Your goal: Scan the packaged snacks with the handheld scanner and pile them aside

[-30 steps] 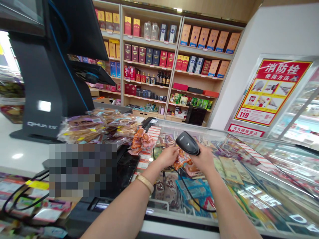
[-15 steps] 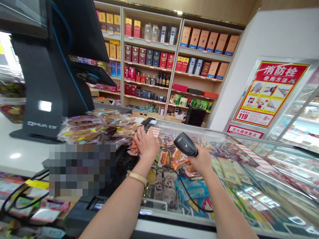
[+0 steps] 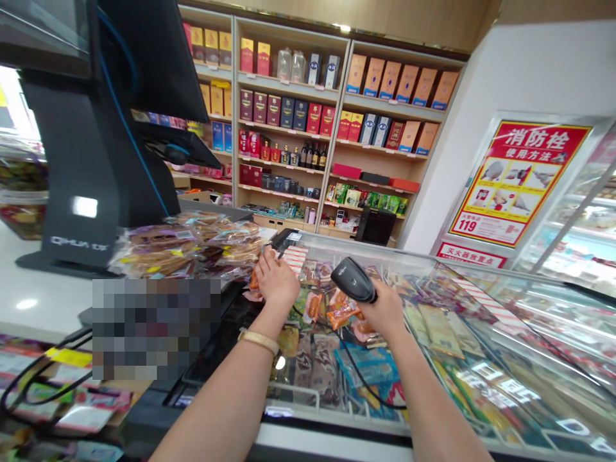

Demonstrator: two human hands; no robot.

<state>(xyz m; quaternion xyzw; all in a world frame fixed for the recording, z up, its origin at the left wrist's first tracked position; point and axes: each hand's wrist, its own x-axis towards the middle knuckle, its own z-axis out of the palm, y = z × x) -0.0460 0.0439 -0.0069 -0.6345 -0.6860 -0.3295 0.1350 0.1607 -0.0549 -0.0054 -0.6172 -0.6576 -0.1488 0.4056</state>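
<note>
My right hand [image 3: 387,307] is wrapped round the handle of a black barcode scanner [image 3: 353,280], whose head points left above the glass top of a display freezer [image 3: 337,398]. A black cord loops below it. Over the freezer's left end, my left hand [image 3: 276,279] has its fingers curled down on an orange snack packet [image 3: 253,280]; the hand covers most of the packet. Several orange sausage packets [image 3: 342,314] show between the hands, beneath the scanner.
A black checkout terminal [image 3: 81,160] stands on the white counter [image 3: 29,289] at left. Bagged snacks [image 3: 154,250] are piled beside it. Shelves of boxed bottles [image 3: 293,112] line the back. A red fire-hydrant sign [image 3: 520,183] hangs at right.
My left hand has shifted slightly left, the orange packet moving with it. My right hand and the scanner have moved a little left. The view has shifted slightly.
</note>
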